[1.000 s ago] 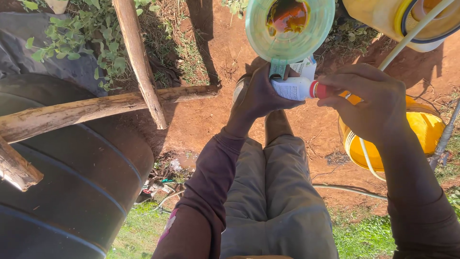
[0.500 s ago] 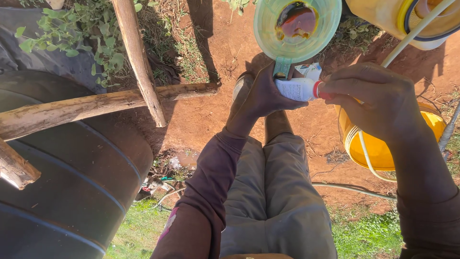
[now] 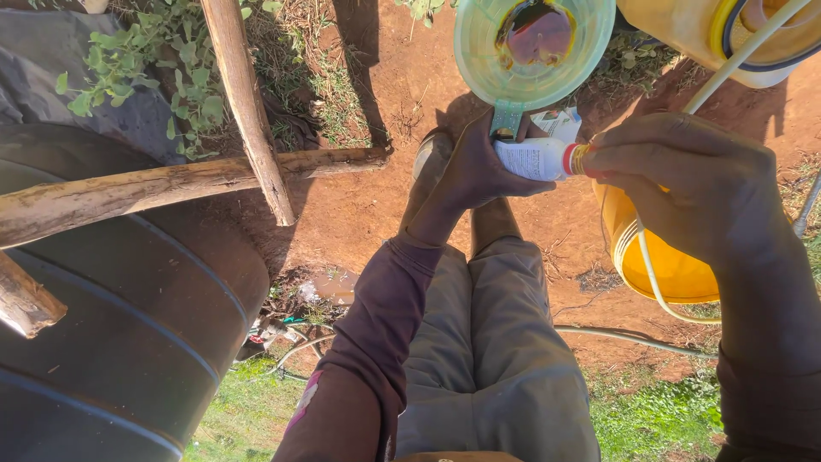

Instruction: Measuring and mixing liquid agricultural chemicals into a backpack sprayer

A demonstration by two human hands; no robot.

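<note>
My left hand (image 3: 475, 167) grips a small white plastic bottle (image 3: 530, 157) held sideways, and the handle of a green plastic jug (image 3: 532, 47) sticks out above the same fist. The jug is seen from above with a little reddish-brown liquid at its bottom. My right hand (image 3: 684, 184) closes around the bottle's red cap (image 3: 575, 159) at its right end. Both hands are over my knees in grey trousers (image 3: 487, 342).
A yellow bucket (image 3: 663, 265) stands on red soil under my right hand. A yellow sprayer tank (image 3: 727, 34) with a pale hose (image 3: 735, 60) is at top right. A large black water tank (image 3: 111, 342) and wooden poles (image 3: 248, 111) fill the left.
The view and hands have shifted slightly; the jug sits a little higher and my right hand has turned around the cap.
</note>
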